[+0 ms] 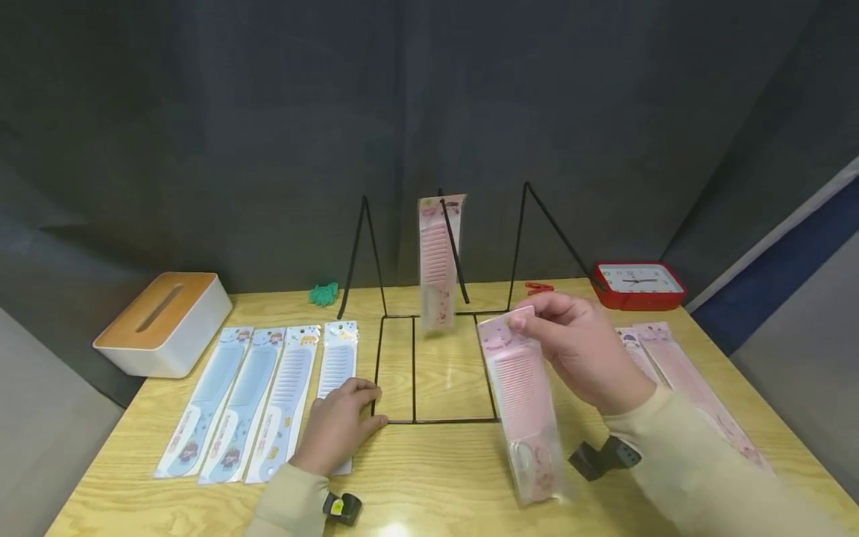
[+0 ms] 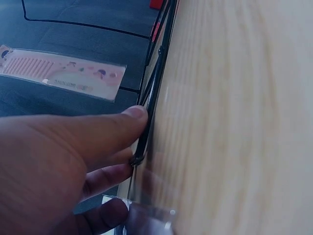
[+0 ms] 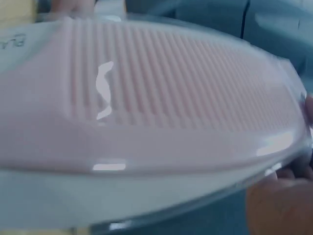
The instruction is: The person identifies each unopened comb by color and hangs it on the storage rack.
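Note:
My right hand (image 1: 584,347) pinches the top of a packaged pink comb (image 1: 525,403) between thumb and fingers. The comb hangs slanted in front of a black wire rack (image 1: 447,422) and fills most of the right wrist view. Another packaged pink comb (image 1: 438,261) hangs from the rack's middle prong, also seen in the left wrist view. My left hand (image 1: 342,421) grips the rack's front left corner, with the thumb on one side of the wire (image 2: 150,107) and fingers on the other. Partly under this hand lies a packaged blue comb (image 1: 338,358).
Several more packaged blue combs (image 1: 285,395) lie side by side at the left. At the right, packaged pink combs (image 1: 698,380) are partly behind my right arm. Around the back stand a tissue box (image 1: 191,328), a green tangle (image 1: 324,294), a red clip (image 1: 539,288) and a red clock (image 1: 640,298).

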Demonstrator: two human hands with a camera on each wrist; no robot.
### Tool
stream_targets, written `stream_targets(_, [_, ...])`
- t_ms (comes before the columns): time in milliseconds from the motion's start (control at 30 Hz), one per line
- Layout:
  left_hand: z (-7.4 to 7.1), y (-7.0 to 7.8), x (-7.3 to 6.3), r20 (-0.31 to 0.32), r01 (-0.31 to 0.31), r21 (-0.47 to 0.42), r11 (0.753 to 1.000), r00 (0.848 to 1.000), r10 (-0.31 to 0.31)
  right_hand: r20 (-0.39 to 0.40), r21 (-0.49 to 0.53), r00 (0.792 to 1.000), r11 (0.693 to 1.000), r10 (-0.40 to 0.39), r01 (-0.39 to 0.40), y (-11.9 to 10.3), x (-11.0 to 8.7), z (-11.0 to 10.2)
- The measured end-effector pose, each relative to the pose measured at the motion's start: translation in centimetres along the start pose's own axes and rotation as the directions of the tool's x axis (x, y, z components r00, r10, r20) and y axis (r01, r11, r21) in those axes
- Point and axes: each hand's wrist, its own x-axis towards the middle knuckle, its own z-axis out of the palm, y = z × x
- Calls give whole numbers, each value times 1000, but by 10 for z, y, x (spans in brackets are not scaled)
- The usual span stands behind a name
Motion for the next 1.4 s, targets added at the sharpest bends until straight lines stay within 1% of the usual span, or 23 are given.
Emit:
stream_targets(67, [-1, -1, 1, 2, 2, -1, 1000, 1000, -2, -11, -22, 996, 996, -84, 84, -8, -1, 19])
stream_targets(167, [0, -2, 2, 8, 16, -4, 1000, 1000, -16, -29, -72, 989, 987, -144, 141, -15, -2, 41])
stream_targets(267, [2, -4, 2, 9, 28, -9, 1000, 1000, -28, -49, -79, 989, 988, -138, 134, -20, 1, 54])
stream_targets(367, [2, -5, 1, 0, 21, -9, 1000, 1000, -21, -74, -109, 990, 988, -119, 111, -21, 4, 61])
stream_targets(500, [2, -5, 0, -6, 16, -6, 1000, 1000, -16, -95, -117, 991, 989, -96, 85, -21, 8, 63])
stream_targets(633, [2, -5, 1, -5, 13, 0, 1000, 1000, -13, -111, -100, 990, 992, -88, 77, -18, 14, 62])
stream_targets(767, [1, -4, 1, -1, 13, 1, 1000, 1000, -13, -141, -130, 986, 989, -84, 65, -12, 26, 59])
stream_targets(867, [0, -3, 1, 0, 13, 4, 1000, 1000, -13, -168, -143, 982, 988, -83, 60, -8, 40, 57])
stream_targets(1000, [0, -2, 1, 1, 10, 10, 1000, 1000, -10, -191, -132, 978, 990, -82, 58, -6, 61, 57])
stream_targets(1300, [-1, 0, 0, 0, 11, 24, 1000, 1000, -11, -255, -148, 967, 989, -23, -16, -6, 110, 55])
stream_targets(1400, [-1, 1, 1, -4, 2, 19, 1000, 1000, -2, -288, -166, 958, 986, -19, -31, -4, 126, 50])
